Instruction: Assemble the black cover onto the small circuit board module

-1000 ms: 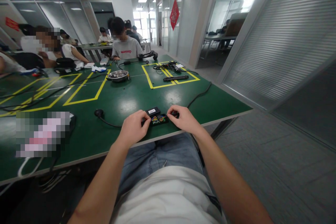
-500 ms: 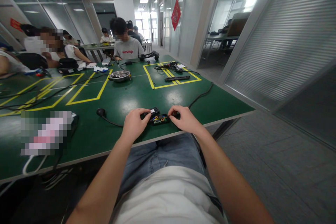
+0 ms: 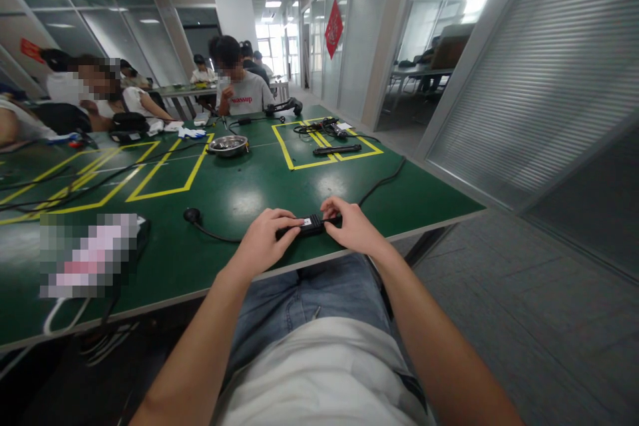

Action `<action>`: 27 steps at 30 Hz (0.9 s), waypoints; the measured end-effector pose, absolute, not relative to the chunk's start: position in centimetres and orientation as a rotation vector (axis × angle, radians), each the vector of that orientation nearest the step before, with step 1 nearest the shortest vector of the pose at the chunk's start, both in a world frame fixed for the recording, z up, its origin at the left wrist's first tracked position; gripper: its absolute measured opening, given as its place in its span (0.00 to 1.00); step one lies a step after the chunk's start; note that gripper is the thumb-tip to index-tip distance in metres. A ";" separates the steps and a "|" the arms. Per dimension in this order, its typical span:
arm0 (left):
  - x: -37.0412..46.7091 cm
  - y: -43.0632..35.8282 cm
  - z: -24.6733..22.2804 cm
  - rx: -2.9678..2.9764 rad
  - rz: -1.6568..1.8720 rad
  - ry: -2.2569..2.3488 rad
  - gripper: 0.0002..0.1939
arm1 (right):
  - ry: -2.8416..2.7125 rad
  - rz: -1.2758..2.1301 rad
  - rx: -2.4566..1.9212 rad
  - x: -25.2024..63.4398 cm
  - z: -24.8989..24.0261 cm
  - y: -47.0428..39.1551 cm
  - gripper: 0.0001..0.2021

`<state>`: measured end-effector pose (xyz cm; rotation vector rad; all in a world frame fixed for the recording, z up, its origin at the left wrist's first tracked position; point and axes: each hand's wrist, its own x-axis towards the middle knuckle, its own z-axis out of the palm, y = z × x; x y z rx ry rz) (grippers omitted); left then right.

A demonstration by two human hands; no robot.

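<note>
Lowered since the earlier frame, a cover (image 3: 316, 219) lies on the black case (image 3: 313, 231) on the counter (image 3: 424, 200), long axis roughly 9 to 3 o'clock; the nearer left hand (image 3: 265, 237) clasps its 9 o'clock end, the right hand (image 3: 352, 225) curls at 3 o'clock, grip unclear.

The left hand (image 3: 269, 234) covered one end of the black box (image 3: 313, 226), so that end could not be seen. Any marks on the box's white label (image 3: 307, 221) were too tiny to read. The right hand (image 3: 348, 221) hid part of the black cord (image 3: 383, 180). Big blurry squares covered a pink and white thing (image 3: 94, 256), and the green table (image 3: 164, 246) ran off the left edge of the view.
</note>
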<state>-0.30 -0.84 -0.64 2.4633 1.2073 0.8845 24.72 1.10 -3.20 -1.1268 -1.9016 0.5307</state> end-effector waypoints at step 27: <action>-0.4 0.1 -0.6 2.251 0.934 1.700 0.10 | -2.016 0.476 -1.135 24.7 -2.7 0.8 0.03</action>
